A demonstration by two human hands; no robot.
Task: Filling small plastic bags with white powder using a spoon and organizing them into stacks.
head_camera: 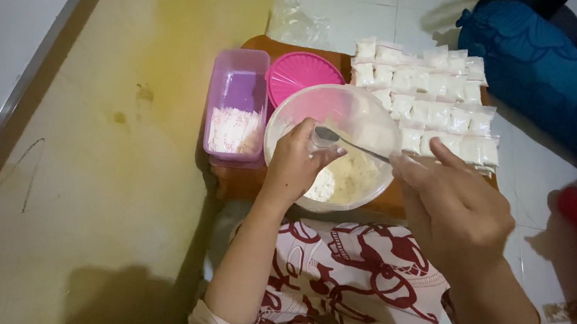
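Spoon [347, 144] in the right hand [458, 208] is reaching over the clear bowl [308, 107] of white powder, its tip meeting a small plastic bag [322, 144] that the left hand [295, 163] is pinching open above the bowl. Rows of filled white packets [431, 98] are lying behind on the orange tray [258, 41]. A pink round lid [301, 74] and a purple box [237, 103] are sitting to the left

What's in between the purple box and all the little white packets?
In the head view, the pink round lid and clear bowl lie between the purple box and white packets.
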